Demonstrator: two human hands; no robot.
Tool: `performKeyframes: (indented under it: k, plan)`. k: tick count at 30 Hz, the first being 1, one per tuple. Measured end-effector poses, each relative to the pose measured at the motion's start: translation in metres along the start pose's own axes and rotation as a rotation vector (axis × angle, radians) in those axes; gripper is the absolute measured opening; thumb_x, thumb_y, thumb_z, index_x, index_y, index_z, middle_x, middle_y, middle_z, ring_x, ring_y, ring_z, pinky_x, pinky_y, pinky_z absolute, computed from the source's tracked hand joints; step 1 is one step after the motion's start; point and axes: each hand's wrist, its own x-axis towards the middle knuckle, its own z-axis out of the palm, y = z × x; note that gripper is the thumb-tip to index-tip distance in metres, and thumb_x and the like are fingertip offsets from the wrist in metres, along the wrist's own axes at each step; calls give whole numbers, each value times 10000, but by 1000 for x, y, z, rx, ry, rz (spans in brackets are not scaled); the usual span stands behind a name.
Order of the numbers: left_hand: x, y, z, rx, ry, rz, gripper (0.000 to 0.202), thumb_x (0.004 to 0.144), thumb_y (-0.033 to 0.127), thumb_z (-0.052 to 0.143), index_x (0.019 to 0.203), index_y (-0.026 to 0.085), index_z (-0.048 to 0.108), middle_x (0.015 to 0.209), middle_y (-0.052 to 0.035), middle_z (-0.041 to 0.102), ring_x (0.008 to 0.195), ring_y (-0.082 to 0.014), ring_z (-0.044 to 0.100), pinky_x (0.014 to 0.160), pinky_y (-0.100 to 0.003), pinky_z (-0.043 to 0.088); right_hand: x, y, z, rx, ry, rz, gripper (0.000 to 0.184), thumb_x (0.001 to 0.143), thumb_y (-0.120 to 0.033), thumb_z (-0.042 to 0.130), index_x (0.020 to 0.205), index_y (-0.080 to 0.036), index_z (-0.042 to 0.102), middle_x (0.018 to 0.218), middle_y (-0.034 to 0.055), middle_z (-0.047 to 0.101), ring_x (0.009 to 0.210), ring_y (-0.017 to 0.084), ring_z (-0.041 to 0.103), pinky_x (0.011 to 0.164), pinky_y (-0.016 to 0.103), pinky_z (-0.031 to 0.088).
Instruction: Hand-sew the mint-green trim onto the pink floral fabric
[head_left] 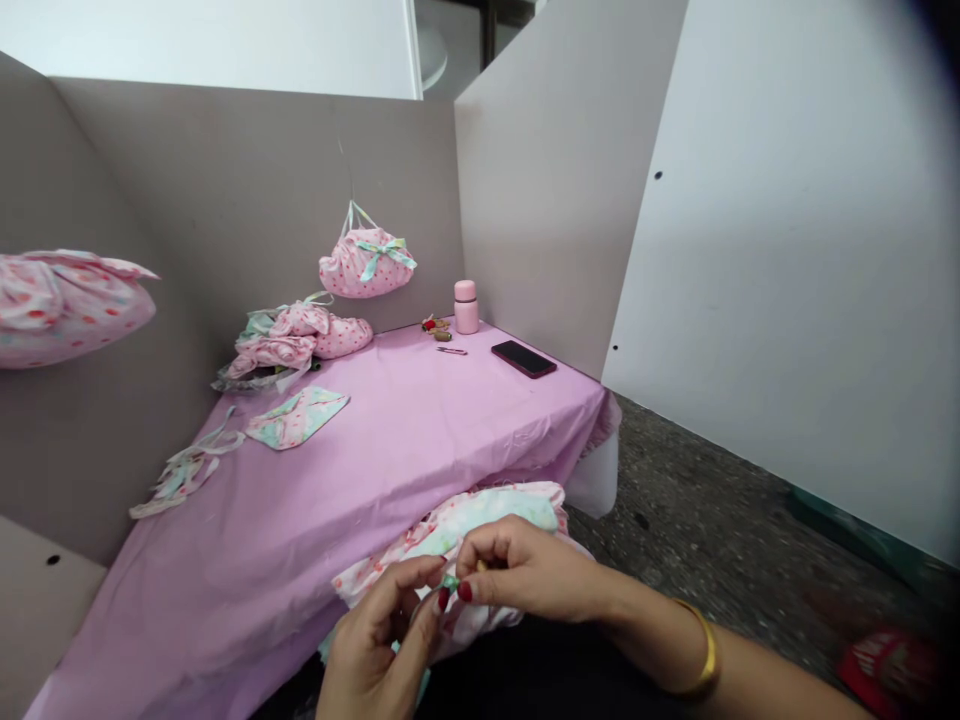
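Observation:
Just beyond my lap, my left hand (381,635) pinches a small green bit of fabric (450,581) between thumb and fingertips. My right hand (519,572) meets it from the right, its thumb and finger closed on the same green piece. Whether a needle or thread is between the fingers is too small to tell. Under and behind both hands, a pink and mint printed cloth (487,512) drapes over my lap against the table's front edge. A gold bangle (707,650) circles my right wrist.
A pink cloth (420,420) covers the table between grey partitions (262,190). At the back stand a pink bottle (466,310) and a phone (523,358). A gathered dotted bundle (366,262) hangs there; fabric pieces (300,335) and a folded patch (298,416) lie left.

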Motion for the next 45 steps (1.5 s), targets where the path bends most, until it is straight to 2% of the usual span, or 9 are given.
performKeyframes:
  k: [5,9,15,22,25,28,34,37,45]
  plan:
    - [2,0,-2,105,30,56,189,708,265,678,895,261,705,786,-37,732,601,-193,641,494,-221,452,-5,-4,-4,99,122,-60,344,774,-449,616,678,-125,551,576,-55,434,498,52,306,469,185,235]
    - [1,1,0,132,77,83,227,699,244,687,923,269,699,816,-35,737,636,-199,657,530,-221,468,-12,-2,-7,30,41,-52,363,777,-473,598,691,-121,569,571,-47,438,502,58,323,473,188,243]
    - [-2,6,10,96,176,92,190,679,266,701,869,276,709,760,-19,720,573,-183,619,515,-223,443,-13,-4,2,-207,302,-34,172,761,-289,635,835,-134,618,544,-68,382,485,62,297,441,178,223]
    - [-1,8,8,152,124,157,198,708,224,673,889,302,688,709,24,664,468,-128,532,500,-204,427,-6,-3,17,-372,273,-154,144,789,-122,546,844,-148,677,643,-22,578,555,82,462,513,179,345]
    - [1,8,0,83,38,71,125,762,297,626,869,267,683,748,-4,677,597,-165,594,575,-211,453,-6,-3,16,-333,271,-195,166,800,-116,549,865,-157,696,735,9,656,651,112,558,595,196,416]
    - [3,7,-3,-56,29,-82,138,774,354,616,790,233,680,725,-13,660,720,-198,596,634,-219,454,-7,-4,16,-309,262,-224,185,806,-106,559,896,-173,706,800,24,693,708,126,607,651,209,452]
    - [6,-1,5,-388,-103,-253,192,712,381,699,704,201,634,612,32,578,557,-110,512,527,-173,415,-6,-7,18,-344,273,-221,150,819,-169,588,889,-181,720,769,27,696,694,133,620,644,214,470]
    - [5,-2,7,-472,-97,-281,189,686,358,732,723,207,624,627,43,588,530,-86,497,501,-155,399,-5,-6,18,-362,286,-224,155,812,-142,590,885,-181,721,759,25,693,688,128,620,634,205,469]
    - [7,2,7,-418,-100,-234,174,682,313,742,792,221,642,743,20,675,727,-140,606,674,-204,477,-4,-3,18,-470,291,-300,244,783,-19,563,906,-168,713,801,28,702,716,113,627,666,182,454]
